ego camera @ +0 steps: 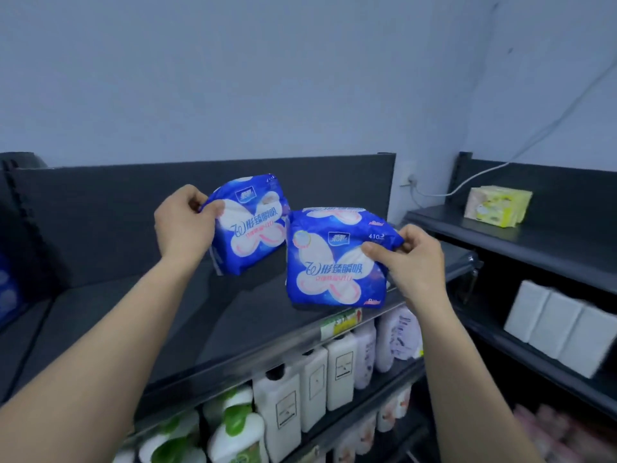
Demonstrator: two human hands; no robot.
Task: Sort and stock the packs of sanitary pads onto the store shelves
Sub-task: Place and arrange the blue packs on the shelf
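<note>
Two blue packs of sanitary pads with a white butterfly print hang over the dark top shelf (140, 322). My left hand (182, 223) pinches the upper left edge of the left pack (250, 225), which is tilted. My right hand (414, 259) pinches the upper right corner of the right pack (334, 262), which hangs lower and nearer the shelf's front edge. The two packs nearly touch at their inner edges.
Below the top shelf stand rows of white, lilac and green-capped bottles (310, 389). A second dark shelf unit at the right carries a yellow pack (497, 207) and white packs (561, 325). More blue packs (8, 289) show at the far left. A white cable (534, 142) runs along the wall.
</note>
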